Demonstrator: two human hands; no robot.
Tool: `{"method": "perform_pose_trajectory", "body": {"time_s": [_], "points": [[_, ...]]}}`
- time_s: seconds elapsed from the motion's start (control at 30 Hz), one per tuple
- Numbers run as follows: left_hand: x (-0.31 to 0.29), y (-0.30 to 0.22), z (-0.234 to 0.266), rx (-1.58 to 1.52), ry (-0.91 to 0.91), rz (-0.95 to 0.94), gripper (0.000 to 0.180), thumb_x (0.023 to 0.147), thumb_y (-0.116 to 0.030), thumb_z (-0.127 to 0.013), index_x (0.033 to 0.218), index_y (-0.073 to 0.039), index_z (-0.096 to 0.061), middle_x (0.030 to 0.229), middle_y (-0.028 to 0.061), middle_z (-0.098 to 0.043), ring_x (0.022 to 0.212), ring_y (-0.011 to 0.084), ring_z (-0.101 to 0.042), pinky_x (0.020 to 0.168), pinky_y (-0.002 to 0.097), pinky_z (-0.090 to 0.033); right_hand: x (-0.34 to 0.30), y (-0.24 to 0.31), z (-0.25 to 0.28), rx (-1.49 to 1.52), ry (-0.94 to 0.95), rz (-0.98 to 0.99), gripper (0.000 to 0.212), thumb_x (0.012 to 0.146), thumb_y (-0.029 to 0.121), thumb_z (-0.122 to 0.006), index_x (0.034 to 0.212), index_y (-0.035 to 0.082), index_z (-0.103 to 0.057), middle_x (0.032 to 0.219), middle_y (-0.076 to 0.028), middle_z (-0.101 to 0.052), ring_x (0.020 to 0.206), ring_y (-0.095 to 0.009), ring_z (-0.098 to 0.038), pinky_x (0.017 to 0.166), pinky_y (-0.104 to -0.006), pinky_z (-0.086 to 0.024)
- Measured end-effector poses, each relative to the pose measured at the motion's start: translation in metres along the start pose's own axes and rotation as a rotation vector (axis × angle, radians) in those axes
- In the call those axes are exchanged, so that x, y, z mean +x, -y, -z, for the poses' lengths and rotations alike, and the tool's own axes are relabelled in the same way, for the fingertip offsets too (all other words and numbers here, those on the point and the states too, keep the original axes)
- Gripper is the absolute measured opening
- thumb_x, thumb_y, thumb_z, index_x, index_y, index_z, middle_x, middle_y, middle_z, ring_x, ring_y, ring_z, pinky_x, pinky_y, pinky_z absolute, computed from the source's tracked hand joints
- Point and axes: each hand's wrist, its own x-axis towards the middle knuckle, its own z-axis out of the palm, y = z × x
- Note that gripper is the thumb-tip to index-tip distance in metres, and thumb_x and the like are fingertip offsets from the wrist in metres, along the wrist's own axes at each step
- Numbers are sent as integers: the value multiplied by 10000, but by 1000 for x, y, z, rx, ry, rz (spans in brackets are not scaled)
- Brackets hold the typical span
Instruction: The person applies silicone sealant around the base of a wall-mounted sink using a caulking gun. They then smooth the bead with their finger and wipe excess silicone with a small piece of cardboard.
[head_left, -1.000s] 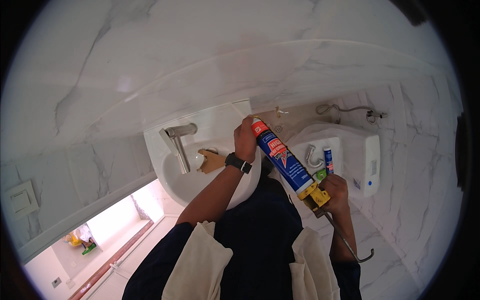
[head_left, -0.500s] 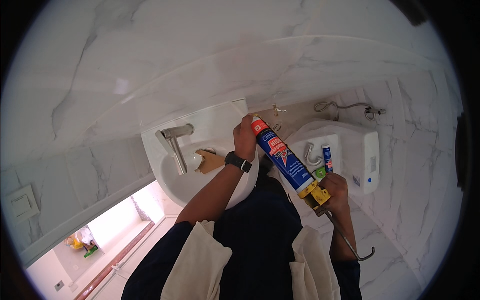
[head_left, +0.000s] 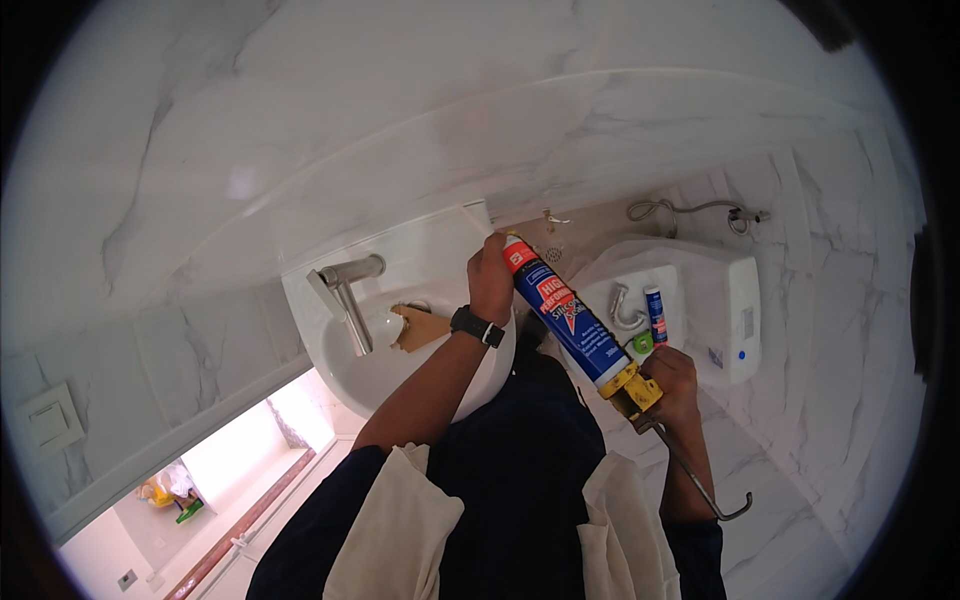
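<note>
A yellow caulking gun (head_left: 632,390) carries a blue, red and white sealant cartridge (head_left: 568,318), slanting from upper left to lower right. My right hand (head_left: 678,384) is closed round its handle, and the bent rod sticks out below. At the cartridge's front end my left hand (head_left: 488,282) is closed, beside the back right corner of a white washbasin (head_left: 317,338); its fingertips and the nozzle are hidden. A metal faucet (head_left: 352,300) stands on the basin. Inside the bowl lie a brown cardboard piece (head_left: 425,328) and a round white object (head_left: 388,328).
Right of the basin, a white toilet (head_left: 738,300) bears a curved metal pipe (head_left: 622,308), a small blue-and-white tube (head_left: 656,314) and a green roll (head_left: 643,343). A flexible hose (head_left: 692,211) hangs by the marbled wall. A switch (head_left: 50,424) is at far left.
Both hands and the caulking gun stay almost where they were, with only a very slight shift. The view has moved a little.
</note>
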Motion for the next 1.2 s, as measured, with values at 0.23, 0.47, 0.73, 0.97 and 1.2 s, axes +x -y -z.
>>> {"method": "perform_pose_trajectory", "body": {"time_s": [0.23, 0.47, 0.73, 0.97, 1.2], "points": [[4, 3, 3, 24, 8, -4, 456, 983, -402, -536, 1063, 32, -653, 930, 113, -704, 783, 198, -683, 772, 337, -535, -2, -1, -2, 2, -11, 5, 308, 536, 224, -795, 657, 61, -564, 617, -86, -506, 549, -285, -537, 528, -386, -427], [3, 1, -2, 69, -4, 7, 449, 1004, -385, -512, 1036, 36, -666, 918, 113, -703, 777, 198, -681, 757, 346, -532, -5, 0, -3, -1, -12, -38, 298, 540, 221, -787, 661, 62, -567, 617, -85, -504, 550, -286, -538, 523, -389, -424], [-1, -4, -5, 80, 0, 17, 460, 990, -395, -513, 1032, 38, -663, 907, 114, -699, 770, 199, -681, 752, 339, -531, -9, 0, -6, -4, -26, -63, 265, 550, 198, -771, 667, 66, -574, 621, -86, -501, 550, -284, -540, 509, -388, -419], [2, -1, -4, 100, -6, 4, 460, 983, -397, -526, 1027, 40, -661, 892, 115, -691, 769, 202, -681, 757, 342, -533, -10, 0, -6, 0, -30, -61, 260, 554, 194, -772, 673, 63, -582, 624, -81, -508, 550, -279, -539, 508, -386, -422], [8, 5, -1, 127, 4, -16, 473, 983, -395, -528, 1027, 56, -663, 898, 123, -697, 771, 204, -684, 760, 341, -537, -13, -1, -9, 25, -41, -92, 253, 562, 187, -772, 666, 57, -581, 619, -82, -509, 550, -277, -540, 509, -386, -422]]}}
